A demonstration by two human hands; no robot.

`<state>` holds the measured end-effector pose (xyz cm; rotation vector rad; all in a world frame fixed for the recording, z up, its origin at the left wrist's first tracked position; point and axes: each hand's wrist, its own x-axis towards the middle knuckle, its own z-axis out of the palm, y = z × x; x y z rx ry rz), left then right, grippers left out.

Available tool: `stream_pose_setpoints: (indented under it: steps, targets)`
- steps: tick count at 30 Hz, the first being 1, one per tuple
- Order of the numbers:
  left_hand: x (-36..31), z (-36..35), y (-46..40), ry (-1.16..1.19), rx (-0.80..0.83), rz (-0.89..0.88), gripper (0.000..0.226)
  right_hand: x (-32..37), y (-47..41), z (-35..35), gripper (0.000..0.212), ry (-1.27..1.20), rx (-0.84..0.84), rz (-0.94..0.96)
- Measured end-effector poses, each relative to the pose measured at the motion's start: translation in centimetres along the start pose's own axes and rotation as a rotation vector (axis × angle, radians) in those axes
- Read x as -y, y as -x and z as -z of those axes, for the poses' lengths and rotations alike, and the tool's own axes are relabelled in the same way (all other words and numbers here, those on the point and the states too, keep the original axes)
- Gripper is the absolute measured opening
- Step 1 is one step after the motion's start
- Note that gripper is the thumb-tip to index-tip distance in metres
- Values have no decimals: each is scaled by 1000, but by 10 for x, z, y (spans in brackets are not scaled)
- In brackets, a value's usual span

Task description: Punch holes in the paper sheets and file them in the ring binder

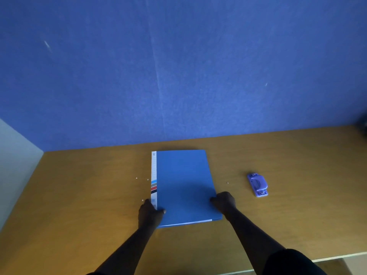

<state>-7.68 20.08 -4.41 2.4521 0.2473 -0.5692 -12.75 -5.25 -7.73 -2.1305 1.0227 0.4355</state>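
Head-camera view is looking down on a brown wooden desk [79, 195] backed by a blue fabric wall panel [178, 66]. Lying flat at the desk's middle is a closed blue plastic ring binder [184, 185], its white label spine [154, 171] along the left edge. Its long axis is running away from the person toward the wall, tilting slightly to the left at the far end.

The left hand [150, 212] is gripping the near spine corner, thumb lying on the cover and fingers curling past the edge. The right hand [223, 201] is holding the opposite long edge near its front, fingers curled over it.

A small purple two-hole punch [257, 184] is resting well apart to the right, touched by no one. Tiny white paper dots [136, 178] are lying just left of the spine.

White sheet edges [190, 222] are showing inside the near end of the binder, and no loose sheets are in sight, so punching and filing seem done. What is remaining looks like only squaring or setting the binder aside.
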Motion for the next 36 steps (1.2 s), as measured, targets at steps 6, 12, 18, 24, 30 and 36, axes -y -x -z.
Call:
stream_pose_setpoints:
  steps: [6,12,18,24,30,36]
  targets:
    - [-15,-18,2,24,-5,-26,57,-9,-7,21,31,19,-82,56]
    - [-45,-38,1,44,13,-91,51,-26,-24,51,33,95,-155,49]
    - [-54,-57,-5,4,43,-111,61,-46,-42,63,33,233,-103,106]
    - [-68,-54,1,-67,55,-100,69,-50,-41,67,32,263,-75,183]
    - [-86,-45,-1,-200,-72,-308,71,-34,-38,77,34,351,-173,265]
    - [-126,-19,-21,-397,-395,-700,64,15,-31,107,50,503,-345,441]
